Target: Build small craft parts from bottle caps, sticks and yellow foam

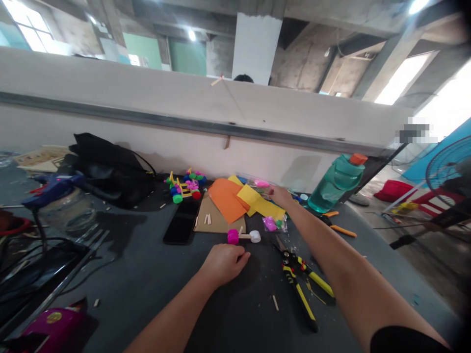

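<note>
My left hand (223, 262) rests on the dark table with its fingers curled; whether anything is inside is hidden. Just beyond its knuckles lies a small assembly of a pink bottle cap (233, 237), a short wooden stick (244, 236) and a white cap (255, 237). My right hand (281, 197) reaches to the back of the table, beside clear plastic packaging with a bright pink item (261, 183). Its fingertips are too small and partly hidden to read. Yellow paper strips (265, 207) and orange paper (224, 198) lie left of it, over brown cardboard (219, 227).
Yellow-black pliers (294, 267) lie under my right forearm. A black phone (182, 223) and colourful toy wheeled pieces (184, 189) are left of the cardboard. A teal bottle (336, 184) stands right, near orange-handled scissors (343, 230). A blue glue gun (55, 190) is at left.
</note>
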Available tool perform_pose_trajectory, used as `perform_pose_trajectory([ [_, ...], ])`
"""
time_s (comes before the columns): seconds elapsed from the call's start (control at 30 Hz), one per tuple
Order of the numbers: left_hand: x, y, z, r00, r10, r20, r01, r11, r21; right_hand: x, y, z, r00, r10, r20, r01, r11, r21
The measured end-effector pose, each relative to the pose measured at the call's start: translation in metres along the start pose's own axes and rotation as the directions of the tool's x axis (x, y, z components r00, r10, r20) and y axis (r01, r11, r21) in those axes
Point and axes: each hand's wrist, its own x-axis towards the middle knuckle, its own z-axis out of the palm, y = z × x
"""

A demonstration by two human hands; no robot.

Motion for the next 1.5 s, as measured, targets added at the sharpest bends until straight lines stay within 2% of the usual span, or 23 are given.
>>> perform_pose_trajectory([
  [0.23,0.0,-0.001,0.0,1.0,0.021,-0.013,-0.021,1.0,0.002,-0.004,0.008,-0.007,0.999,0.015,-0.042,-0.012,0.997,0.077],
  [0.37,0.0,-0.002,0.001,1.0,0.026,-0.017,-0.026,1.0,0.007,-0.005,0.018,-0.014,0.992,0.111,-0.058,-0.098,0.975,0.2],
  [0.5,0.0,-0.001,-0.001,1.0,0.016,-0.012,-0.016,1.0,-0.002,-0.008,0.032,-0.02,0.971,0.239,-0.023,-0.214,0.903,0.374],
  [0.63,0.0,0.0,-0.002,1.0,0.005,-0.013,-0.005,1.0,-0.003,-0.02,0.042,-0.027,0.937,0.348,-0.032,-0.269,0.776,0.571],
  [0.73,-0.001,0.0,-0.002,0.999,0.025,-0.025,-0.025,1.0,-0.004,-0.035,0.043,-0.036,0.886,0.446,-0.13,-0.225,0.656,0.72],
  [0.83,-0.001,0.0,-0.003,0.999,0.032,-0.023,-0.032,0.999,0.0,-0.06,0.041,-0.053,0.798,0.545,-0.256,-0.099,0.537,0.837],
  [1.0,-0.002,0.002,-0.004,0.999,0.033,-0.02,-0.033,0.999,0.011,-0.13,0.043,-0.097,0.634,0.673,-0.38,0.115,0.404,0.907],
  [1.03,-0.003,0.002,-0.004,0.999,0.043,-0.026,-0.042,0.999,0.012,-0.148,0.043,-0.105,0.607,0.705,-0.368,0.205,0.309,0.929],
  [1.07,-0.004,0.002,-0.004,0.998,0.058,-0.037,-0.058,0.998,0.012,-0.166,0.041,-0.112,0.598,0.724,-0.343,0.265,0.225,0.938],
  [1.17,-0.008,0.005,-0.004,0.991,0.086,-0.103,-0.087,0.996,-0.007,-0.219,0.025,-0.119,0.71,0.661,-0.243,0.262,0.072,0.962],
  [1.23,-0.012,0.014,-0.005,0.985,0.048,-0.164,-0.062,0.995,-0.083,-0.248,0.008,-0.112,0.792,0.592,-0.147,0.17,0.018,0.985],
  [1.3,-0.016,0.031,-0.006,0.985,-0.023,-0.171,-0.023,0.964,-0.265,-0.27,-0.01,-0.1,0.86,0.505,-0.072,0.074,0.017,0.997],
  [1.33,-0.019,0.043,-0.006,0.991,-0.052,-0.123,-0.003,0.911,-0.411,-0.278,-0.018,-0.093,0.875,0.481,-0.059,0.048,0.035,0.998],
  [1.37,-0.022,0.056,-0.005,0.998,-0.057,-0.026,0.032,0.816,-0.576,-0.284,-0.025,-0.086,0.883,0.466,-0.056,0.035,0.053,0.998],
  [1.43,-0.029,0.083,-0.003,0.982,0.011,0.188,0.155,0.52,-0.84,-0.293,-0.037,-0.074,0.889,0.454,-0.058,0.016,0.095,0.995],
  [1.47,-0.032,0.095,-0.001,0.959,0.076,0.272,0.222,0.392,-0.892,-0.296,-0.041,-0.069,0.889,0.452,-0.068,0.017,0.114,0.993],
  [1.5,-0.036,0.106,0.001,0.935,0.113,0.335,0.288,0.305,-0.908,-0.298,-0.044,-0.066,0.89,0.45,-0.072,0.014,0.13,0.991],
])
